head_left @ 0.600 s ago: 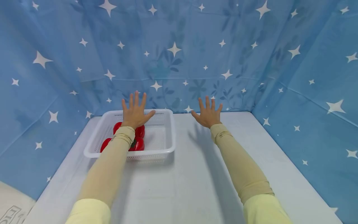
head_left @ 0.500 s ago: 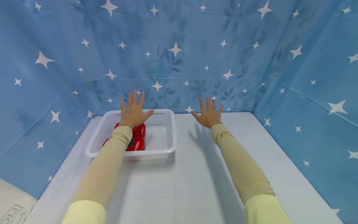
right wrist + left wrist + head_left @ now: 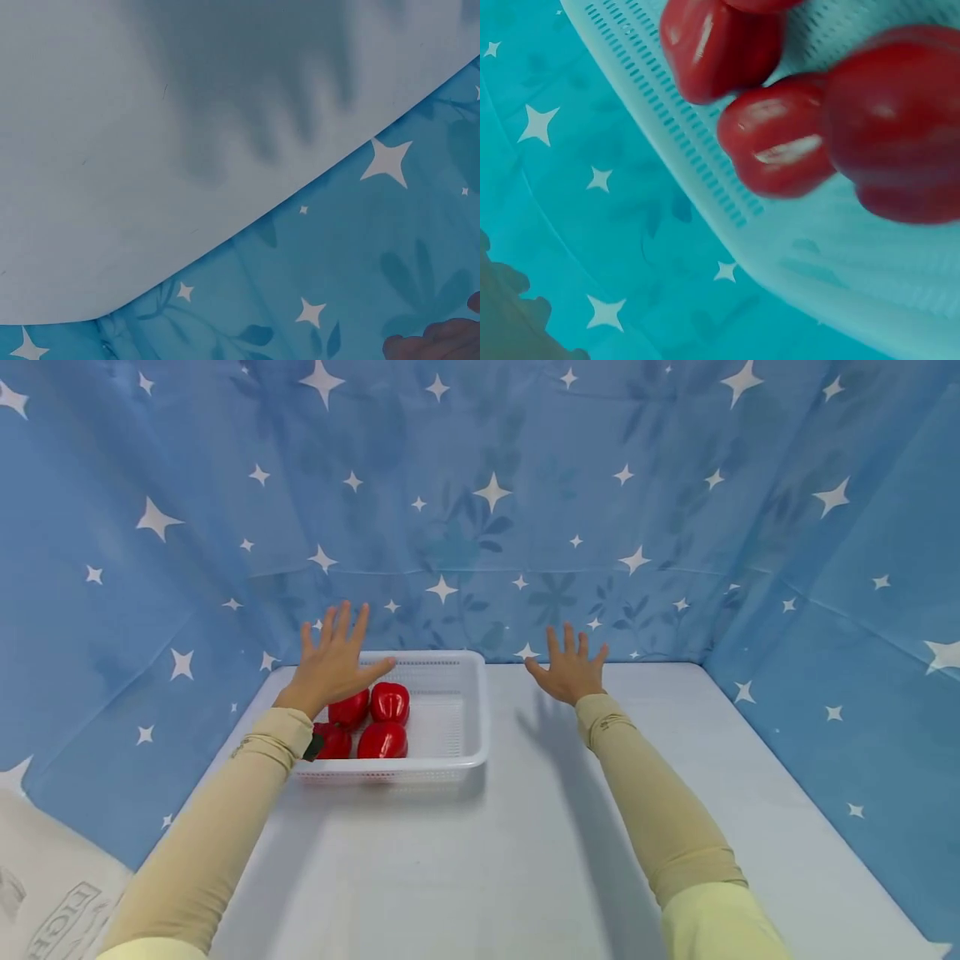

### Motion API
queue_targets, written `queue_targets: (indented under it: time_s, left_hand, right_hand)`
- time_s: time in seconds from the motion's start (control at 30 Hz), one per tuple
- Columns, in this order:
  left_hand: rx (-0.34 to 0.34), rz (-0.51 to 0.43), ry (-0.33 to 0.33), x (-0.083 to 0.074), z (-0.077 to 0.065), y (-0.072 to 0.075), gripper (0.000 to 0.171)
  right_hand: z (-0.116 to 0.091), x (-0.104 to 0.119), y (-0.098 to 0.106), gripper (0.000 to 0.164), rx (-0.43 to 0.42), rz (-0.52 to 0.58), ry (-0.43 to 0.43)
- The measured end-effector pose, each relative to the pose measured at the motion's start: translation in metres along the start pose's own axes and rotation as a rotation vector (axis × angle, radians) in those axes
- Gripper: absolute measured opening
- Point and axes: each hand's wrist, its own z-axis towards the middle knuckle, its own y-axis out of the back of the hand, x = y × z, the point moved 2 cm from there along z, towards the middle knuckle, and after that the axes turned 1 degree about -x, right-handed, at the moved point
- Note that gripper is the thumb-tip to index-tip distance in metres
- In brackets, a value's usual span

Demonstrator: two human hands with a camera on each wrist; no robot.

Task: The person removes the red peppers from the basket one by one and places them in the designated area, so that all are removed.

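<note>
Basket (image 3: pixel 427 764) is the reference: white, resting on the table (image 3: pixel 540 827), its long axis apparently crosswise, its left end hidden by my left sleeve (image 3: pixel 232 810). Four red peppers (image 3: pixel 383 741) show inside it, bunched away from its right wall; they present no clear long axis. My left hand (image 3: pixel 330 664) is suspended over the basket's rear left portion, fingers spread, grasping nothing. From it, the peppers lie below, toward my body and to the right. My right hand (image 3: pixel 570 672) is above the table, right of the basket, likewise released; the peppers lie to its left, across the right wall. My left hand is nearer. Neither hand shows contact with the peppers.
</note>
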Motion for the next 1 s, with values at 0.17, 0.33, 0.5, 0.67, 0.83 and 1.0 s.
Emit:
queue_targets:
  time_s: [0.17, 0.33, 0.5, 0.67, 0.83, 1.0]
  left_hand:
    - [0.031, -0.003, -0.013, 0.007, -0.021, 0.006, 0.107]
    - [0.049, -0.013, -0.014, 0.017, -0.044, 0.008, 0.111]
    - [0.064, -0.049, -0.012, 0.027, -0.064, 0.002, 0.116]
    - [0.082, -0.071, -0.031, 0.038, -0.082, -0.005, 0.116]
    - [0.104, -0.102, -0.033, 0.053, -0.102, -0.020, 0.117]
    - [0.118, -0.086, 0.012, 0.073, -0.120, -0.034, 0.115]
  right_hand:
    - [0.001, -0.004, -0.003, 0.087, 0.021, 0.013, -0.004]
    - [0.003, -0.006, -0.002, 0.088, 0.036, 0.002, -0.002]
    - [0.003, -0.010, 0.001, 0.087, 0.033, 0.012, 0.008]
    - [0.004, -0.014, 0.005, 0.087, 0.019, 0.043, 0.013]
    - [0.004, -0.012, 0.001, 0.089, 0.032, 0.074, 0.002]
    - [0.003, -0.006, -0.002, 0.091, 0.055, 0.099, 0.002]
